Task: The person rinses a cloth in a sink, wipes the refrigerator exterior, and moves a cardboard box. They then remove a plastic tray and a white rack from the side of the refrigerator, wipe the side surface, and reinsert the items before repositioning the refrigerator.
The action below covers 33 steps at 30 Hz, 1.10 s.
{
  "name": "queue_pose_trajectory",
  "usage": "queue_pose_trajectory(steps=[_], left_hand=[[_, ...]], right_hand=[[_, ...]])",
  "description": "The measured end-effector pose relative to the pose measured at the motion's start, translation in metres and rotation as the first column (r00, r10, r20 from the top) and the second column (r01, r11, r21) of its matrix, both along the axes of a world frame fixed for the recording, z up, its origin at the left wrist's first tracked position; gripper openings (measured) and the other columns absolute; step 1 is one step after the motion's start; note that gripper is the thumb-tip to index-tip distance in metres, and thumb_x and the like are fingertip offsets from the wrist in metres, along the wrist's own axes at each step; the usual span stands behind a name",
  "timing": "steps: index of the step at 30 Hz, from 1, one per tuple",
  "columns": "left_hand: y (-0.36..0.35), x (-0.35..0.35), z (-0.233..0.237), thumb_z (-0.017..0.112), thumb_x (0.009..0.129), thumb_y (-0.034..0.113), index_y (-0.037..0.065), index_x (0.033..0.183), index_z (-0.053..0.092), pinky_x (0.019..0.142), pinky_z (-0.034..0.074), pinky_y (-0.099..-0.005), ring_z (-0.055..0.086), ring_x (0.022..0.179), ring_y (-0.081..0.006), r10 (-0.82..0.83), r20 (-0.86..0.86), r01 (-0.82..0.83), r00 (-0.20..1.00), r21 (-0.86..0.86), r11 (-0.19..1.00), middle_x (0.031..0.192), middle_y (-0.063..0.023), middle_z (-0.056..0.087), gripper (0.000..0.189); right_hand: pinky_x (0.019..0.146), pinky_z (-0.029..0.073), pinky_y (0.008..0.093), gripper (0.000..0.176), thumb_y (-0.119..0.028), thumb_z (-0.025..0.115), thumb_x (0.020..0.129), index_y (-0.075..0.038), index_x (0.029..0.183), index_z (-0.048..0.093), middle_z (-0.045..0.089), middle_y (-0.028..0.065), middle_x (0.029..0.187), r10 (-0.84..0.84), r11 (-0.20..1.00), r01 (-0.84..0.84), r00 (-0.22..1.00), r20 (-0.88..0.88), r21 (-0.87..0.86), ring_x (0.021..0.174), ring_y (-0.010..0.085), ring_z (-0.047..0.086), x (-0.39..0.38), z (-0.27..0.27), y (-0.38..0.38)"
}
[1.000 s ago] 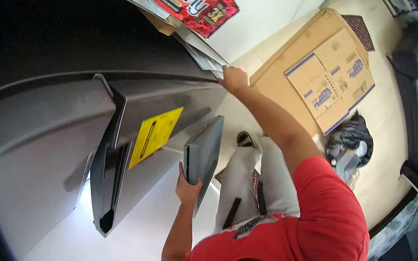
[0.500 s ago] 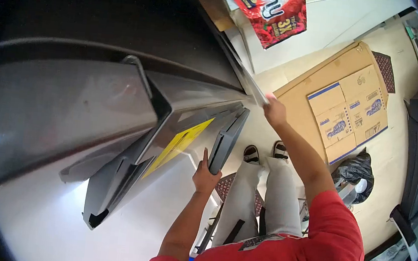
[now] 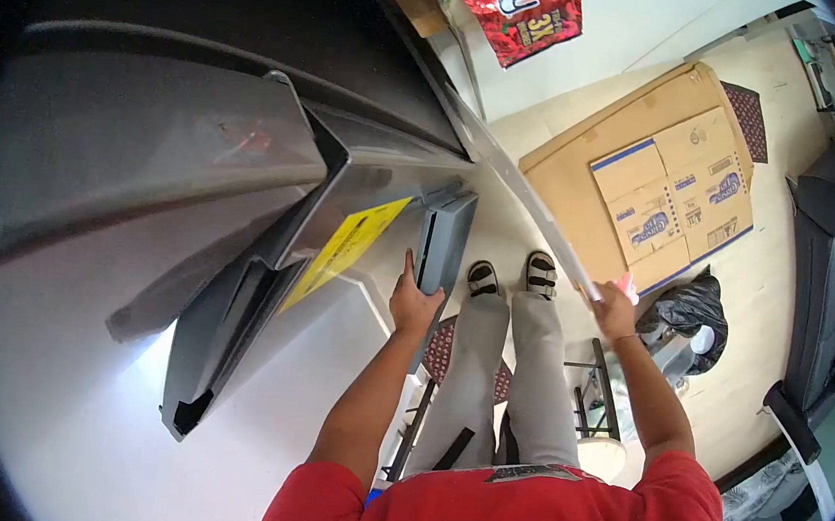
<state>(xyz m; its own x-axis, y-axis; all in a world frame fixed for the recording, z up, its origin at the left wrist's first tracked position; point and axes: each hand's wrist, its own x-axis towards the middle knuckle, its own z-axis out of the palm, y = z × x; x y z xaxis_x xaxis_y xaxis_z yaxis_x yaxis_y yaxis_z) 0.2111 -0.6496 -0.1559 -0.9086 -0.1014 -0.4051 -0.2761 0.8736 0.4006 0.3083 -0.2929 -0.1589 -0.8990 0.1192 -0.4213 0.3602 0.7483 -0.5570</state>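
Observation:
At the left stands a dark, glossy appliance (image 3: 189, 128) that looks like a refrigerator, with a lit white inside (image 3: 254, 395). My left hand (image 3: 415, 308) grips the edge of a grey door panel (image 3: 447, 243), one finger pointing up along it. Beyond that panel, a yellow label (image 3: 348, 252) sticks to a shiny surface. My right hand (image 3: 616, 312) is closed round the free edge of a long, thin door (image 3: 533, 206) that stands swung out over the floor. A bit of pink and white material (image 3: 628, 285) shows at its fingers.
Flattened cardboard boxes (image 3: 686, 191) lie on the floor ahead. A black plastic bag (image 3: 689, 312) sits right of my right hand, near a stool (image 3: 601, 459). A red detergent-type pouch (image 3: 526, 20) rests on top of a white surface. A black couch (image 3: 829, 210) is far right.
My right hand has pulled the thin door outward, toward my body and to the right. My left hand stays on the grey panel, which has turned slightly. The view has shifted a little.

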Motion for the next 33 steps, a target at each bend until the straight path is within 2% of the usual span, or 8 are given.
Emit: queue_pose_trajectory(steps=[9,11,14,18,20,25,30,33], left_hand=[[0.076,-0.028,0.004,0.073,0.061,0.024,0.007,0.138,0.025,0.081,0.048,-0.0364,0.062,0.090,-0.0325,0.052,0.093,-0.064,0.994,0.128,0.990,0.100,-0.0190,0.062,0.092],[0.085,-0.032,0.011,0.073,0.062,0.025,0.008,0.139,0.021,0.081,0.047,-0.0370,0.061,0.090,-0.0328,0.092,0.154,-0.120,0.984,0.180,0.976,0.100,-0.0203,0.062,0.095],[0.090,-0.026,0.006,0.071,0.062,0.026,0.006,0.140,0.018,0.082,0.047,-0.0381,0.059,0.093,-0.0338,0.096,0.097,-0.111,0.991,0.163,0.980,0.106,-0.0215,0.059,0.097],[0.093,-0.011,-0.001,0.071,0.061,0.024,0.006,0.140,0.017,0.079,0.047,-0.0404,0.058,0.091,-0.0342,0.111,-0.035,-0.104,0.993,0.163,0.981,0.101,-0.0196,0.057,0.097],[0.092,-0.001,-0.009,0.071,0.061,0.023,0.007,0.140,0.018,0.077,0.047,-0.0416,0.057,0.089,-0.0350,0.081,-0.081,-0.068,0.993,0.151,0.986,0.095,-0.0183,0.056,0.096],[0.118,-0.012,-0.013,0.071,0.062,0.025,0.012,0.141,0.015,0.074,0.048,-0.0430,0.057,0.086,-0.0365,0.045,-0.098,-0.030,0.994,0.149,0.988,0.099,-0.0188,0.055,0.098],[0.147,-0.016,0.006,0.074,0.062,0.024,0.013,0.142,0.004,0.076,0.048,-0.0429,0.057,0.089,-0.0362,-0.010,0.109,-0.004,0.994,0.130,0.992,0.108,-0.0183,0.051,0.107],[0.155,-0.004,0.004,0.075,0.063,0.025,0.012,0.142,0.001,0.081,0.046,-0.0448,0.054,0.097,-0.0374,0.000,0.207,-0.030,0.978,0.140,0.990,0.118,-0.0188,0.046,0.109]], right_hand=[[0.065,0.045,0.0431,0.032,-0.009,0.065,0.063,-0.005,0.090,0.049,0.056,0.0163,0.085,0.098,0.982,-0.132,0.968,-0.233,-0.135,0.083,0.0361,0.055,0.058,-0.020,-0.147],[0.065,0.046,0.0434,0.034,-0.013,0.067,0.067,-0.006,0.094,0.049,0.059,0.0151,0.083,0.068,0.968,-0.023,0.982,0.174,-0.249,0.083,0.0359,0.057,0.066,-0.039,-0.167],[0.062,0.046,0.0471,0.030,-0.014,0.064,0.070,-0.007,0.093,0.046,0.059,0.0175,0.077,0.140,0.962,-0.067,0.953,0.269,-0.263,0.073,0.0370,0.059,0.057,-0.053,-0.173],[0.063,0.046,0.0466,0.028,-0.017,0.063,0.073,-0.006,0.093,0.046,0.060,0.0177,0.073,0.208,0.969,-0.178,0.963,0.174,-0.174,0.073,0.0370,0.059,0.056,-0.035,-0.178],[0.069,0.046,0.0442,0.031,-0.022,0.063,0.073,-0.008,0.097,0.050,0.061,0.0188,0.083,0.173,0.973,-0.086,0.888,0.425,-0.216,0.083,0.0342,0.059,0.062,-0.024,-0.179],[0.072,0.045,0.0460,0.038,-0.029,0.063,0.074,-0.006,0.102,0.051,0.061,0.0186,0.083,0.262,0.950,-0.151,0.862,0.433,-0.274,0.085,0.0350,0.059,0.100,-0.046,-0.162],[0.079,0.042,0.0457,0.050,-0.033,0.067,0.070,-0.007,0.110,0.050,0.061,0.0172,0.090,0.374,0.906,-0.226,0.821,0.430,-0.357,0.092,0.0330,0.057,0.078,-0.041,-0.151],[0.084,0.039,0.0433,0.055,-0.035,0.067,0.069,-0.008,0.114,0.052,0.057,0.0174,0.104,0.649,0.758,-0.525,0.549,0.526,-0.387,0.095,0.0315,0.054,0.067,-0.043,-0.142]])
